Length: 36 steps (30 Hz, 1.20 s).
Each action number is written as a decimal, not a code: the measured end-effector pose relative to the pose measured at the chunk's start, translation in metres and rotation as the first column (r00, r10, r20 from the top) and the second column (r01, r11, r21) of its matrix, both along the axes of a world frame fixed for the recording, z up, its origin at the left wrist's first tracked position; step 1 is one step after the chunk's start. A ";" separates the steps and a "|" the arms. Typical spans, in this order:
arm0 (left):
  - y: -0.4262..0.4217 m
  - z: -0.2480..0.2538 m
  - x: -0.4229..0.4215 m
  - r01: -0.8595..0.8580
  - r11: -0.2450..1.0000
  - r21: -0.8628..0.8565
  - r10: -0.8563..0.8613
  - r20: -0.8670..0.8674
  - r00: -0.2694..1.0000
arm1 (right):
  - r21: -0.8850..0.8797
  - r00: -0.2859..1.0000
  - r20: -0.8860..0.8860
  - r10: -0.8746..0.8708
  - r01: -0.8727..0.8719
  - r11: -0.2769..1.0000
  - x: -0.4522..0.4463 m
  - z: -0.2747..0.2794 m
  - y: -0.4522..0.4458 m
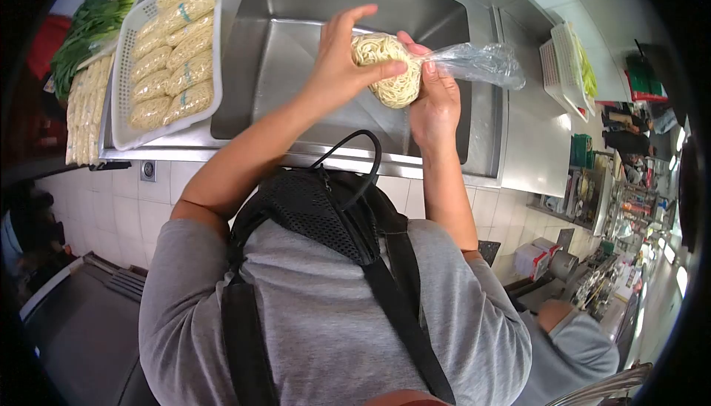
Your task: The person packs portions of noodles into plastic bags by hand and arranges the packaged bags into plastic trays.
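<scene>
A clear plastic bag of noodles (396, 93), pale yellow and round, is held up over a steel sink (289, 73). My right hand (435, 106) is closed on its gathered neck, thumb on top, and part of the noodle bundle rests against the fingers. The loose end of the bag (481, 64) sticks out to the right, crumpled. On the bundle's left side is my left hand (337, 62), fingers spread and stretched, its thumb lying across the front of the noodles. Whether fingers behind the bundle support it, I cannot see.
Left of the sink, a white perforated basket (124, 113) holds several bagged noodle portions. More noodle packs (87, 110) and leafy greens (87, 32) lie beyond it. White baskets (564, 69) stand at the right. Another person's grey sleeve (585, 347) shows at lower right.
</scene>
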<state>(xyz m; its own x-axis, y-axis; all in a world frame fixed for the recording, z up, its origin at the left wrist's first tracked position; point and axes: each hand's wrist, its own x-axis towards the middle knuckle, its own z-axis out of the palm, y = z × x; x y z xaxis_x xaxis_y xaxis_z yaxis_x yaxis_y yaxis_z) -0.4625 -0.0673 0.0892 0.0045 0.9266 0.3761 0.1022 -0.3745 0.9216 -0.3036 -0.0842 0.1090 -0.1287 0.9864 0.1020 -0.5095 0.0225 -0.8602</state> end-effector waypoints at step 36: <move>0.008 -0.045 0.436 0.855 0.265 -0.446 -0.941 0.074 0.330 | 0.560 -0.119 0.820 -0.560 -0.031 0.828 0.434 -0.107 -0.020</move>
